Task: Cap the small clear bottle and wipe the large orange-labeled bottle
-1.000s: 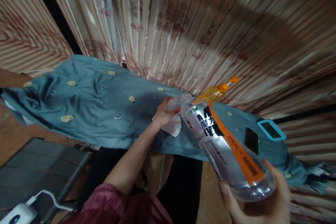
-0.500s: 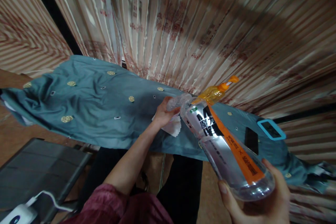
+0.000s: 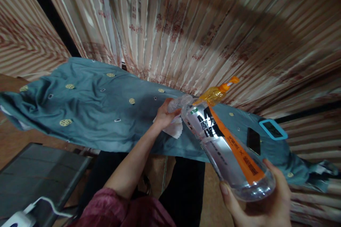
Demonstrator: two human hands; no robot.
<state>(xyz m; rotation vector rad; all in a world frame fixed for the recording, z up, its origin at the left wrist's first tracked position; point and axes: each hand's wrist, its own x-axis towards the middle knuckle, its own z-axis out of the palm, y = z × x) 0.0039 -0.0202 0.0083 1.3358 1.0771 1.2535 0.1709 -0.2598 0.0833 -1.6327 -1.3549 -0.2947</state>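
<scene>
My right hand [image 3: 261,202] is wrapped round the base of a large clear plastic bottle [image 3: 226,152] with a silver and orange label. The bottle is tilted, its neck down toward the left. In the grip of my left hand [image 3: 165,115] is a small clear plastic bottle [image 3: 176,105], lying slantwise. The two bottle necks meet or overlap; whether they touch I cannot tell. Just behind them stands a yellow pump bottle [image 3: 213,95] with an orange top. Beneath my left hand, a white tissue [image 3: 174,128] rests on the cloth.
A teal patterned cloth [image 3: 93,106] covers the narrow table. To the right lie a dark phone [image 3: 253,141] and a blue-framed device [image 3: 274,129]. A pleated curtain [image 3: 165,32] hangs behind. At lower left, a white device [image 3: 20,220] with a cable sits on a grey surface [image 3: 37,177].
The view has shifted slightly, moving most things a little left in the picture. Both hands keep their hold, and the bottles stay in nearly the same pose.
</scene>
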